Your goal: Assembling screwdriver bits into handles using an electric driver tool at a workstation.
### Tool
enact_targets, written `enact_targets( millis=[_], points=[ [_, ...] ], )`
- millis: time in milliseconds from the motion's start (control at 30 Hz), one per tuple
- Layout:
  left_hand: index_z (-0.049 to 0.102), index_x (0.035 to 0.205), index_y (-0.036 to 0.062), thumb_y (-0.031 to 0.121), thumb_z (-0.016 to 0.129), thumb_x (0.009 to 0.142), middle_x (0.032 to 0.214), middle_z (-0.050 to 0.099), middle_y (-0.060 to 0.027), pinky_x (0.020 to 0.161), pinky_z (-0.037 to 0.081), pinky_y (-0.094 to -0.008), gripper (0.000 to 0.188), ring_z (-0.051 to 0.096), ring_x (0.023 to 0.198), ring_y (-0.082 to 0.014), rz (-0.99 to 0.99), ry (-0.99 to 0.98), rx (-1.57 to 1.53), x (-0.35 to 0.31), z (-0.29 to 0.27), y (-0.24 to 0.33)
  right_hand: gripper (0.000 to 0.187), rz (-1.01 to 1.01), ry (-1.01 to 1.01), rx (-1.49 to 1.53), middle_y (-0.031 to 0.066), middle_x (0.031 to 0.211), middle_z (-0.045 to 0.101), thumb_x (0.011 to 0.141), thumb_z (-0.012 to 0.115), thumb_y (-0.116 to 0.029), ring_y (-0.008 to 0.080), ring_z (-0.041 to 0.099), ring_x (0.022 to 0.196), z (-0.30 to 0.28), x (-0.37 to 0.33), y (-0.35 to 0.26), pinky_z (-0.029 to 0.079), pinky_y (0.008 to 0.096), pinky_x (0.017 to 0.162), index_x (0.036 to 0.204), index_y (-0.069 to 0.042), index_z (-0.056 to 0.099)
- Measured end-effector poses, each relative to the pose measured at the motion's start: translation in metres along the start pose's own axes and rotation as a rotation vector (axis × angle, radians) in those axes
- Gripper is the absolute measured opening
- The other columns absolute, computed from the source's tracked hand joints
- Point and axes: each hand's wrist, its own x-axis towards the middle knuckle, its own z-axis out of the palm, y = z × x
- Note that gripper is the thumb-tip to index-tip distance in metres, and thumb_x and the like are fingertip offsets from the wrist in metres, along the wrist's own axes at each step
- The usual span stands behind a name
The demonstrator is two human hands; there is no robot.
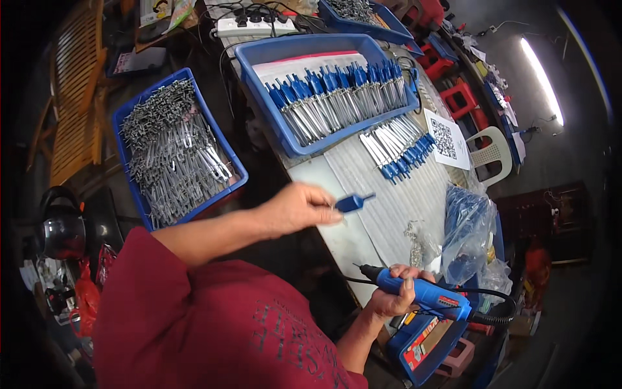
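My left hand (301, 211) is closed around a small piece with a blue plastic body (350, 203) and a thin tip pointing right. Its other end is hidden in my fingers and slightly blurred. Over the near edge of the table, my right hand (396, 293) grips a blue electric screwdriver (447, 302), its bit pointing left and its cable trailing off the right end. The two hands are well apart. Beyond them, a row of silver rods with blue ends (394, 150) lies on a white foam sheet (372, 201).
A blue tray (311, 148) of similar rods stands behind the row. At left, a blue bin (242, 175) holds many metal parts. Clear plastic bags (466, 223), small loose hardware (414, 241) and a printed sheet (447, 139) lie at right. A blue box (421, 373) sits below the screwdriver.
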Motion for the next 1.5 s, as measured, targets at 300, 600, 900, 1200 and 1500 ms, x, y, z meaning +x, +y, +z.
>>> enact_targets(
  millis=[300, 600, 900, 1200, 1500],
  points=[
    [0.056, 0.074, 0.0013, 0.013, 0.061, 0.068, 0.062, 0.053, -0.0002, 0.046, 0.037, -0.0170, 0.015, 0.048, 0.053, -0.0053, 0.239, 0.333, 0.190, 0.064, -0.083, 0.064, 0.045, 0.002, -0.013, 0.013, 0.0048, 0.063, 0.042, 0.059, 0.054, -0.004, 0.0166, 0.043, 0.055, -0.001, -0.004, 0.000, 0.039, 0.0282, 0.054, 0.101, -0.009, 0.038],
    [0.053, 0.077, 0.0012, 0.012, 0.059, 0.070, 0.070, 0.056, -0.0039, 0.048, 0.045, -0.0195, 0.014, 0.055, 0.055, -0.0102, -0.041, 0.397, 0.266, 0.085, -0.120, 0.047, 0.044, 0.049, -0.003, 0.016, 0.0045, 0.063, 0.042, 0.059, 0.054, -0.004, 0.0161, 0.043, 0.055, -0.004, -0.003, 0.003, 0.039, 0.0278, 0.054, 0.100, -0.009, 0.038],
    [0.053, 0.062, -0.0015, 0.019, 0.063, 0.061, 0.057, 0.054, -0.0095, 0.049, 0.043, -0.0299, 0.022, 0.055, 0.054, -0.0185, -0.010, 0.394, 1.007, 0.089, -0.143, 0.057, 0.045, 0.058, 0.000, -0.002, 0.0045, 0.064, 0.042, 0.058, 0.054, -0.004, 0.0159, 0.043, 0.055, -0.005, -0.003, 0.005, 0.039, 0.0278, 0.055, 0.100, -0.009, 0.038],
    [0.052, 0.064, -0.0004, 0.019, 0.062, 0.063, 0.054, 0.051, -0.0066, 0.037, 0.035, -0.0256, 0.022, 0.047, 0.047, -0.0120, -0.158, 0.385, 0.444, 0.093, -0.149, 0.052, 0.046, 0.065, 0.016, -0.005, 0.0046, 0.064, 0.042, 0.058, 0.053, -0.005, 0.0157, 0.043, 0.056, -0.006, -0.002, 0.006, 0.039, 0.0275, 0.055, 0.101, -0.009, 0.038],
    [0.054, 0.070, -0.0001, 0.022, 0.062, 0.063, 0.058, 0.054, -0.0124, 0.045, 0.043, -0.0283, 0.024, 0.054, 0.047, -0.0163, 0.376, 0.558, 1.214, 0.118, -0.144, 0.030, 0.045, 0.077, 0.002, 0.004, 0.0045, 0.063, 0.042, 0.058, 0.054, -0.004, 0.0159, 0.043, 0.056, -0.007, -0.003, 0.007, 0.039, 0.0277, 0.054, 0.100, -0.007, 0.039]
  ],
)
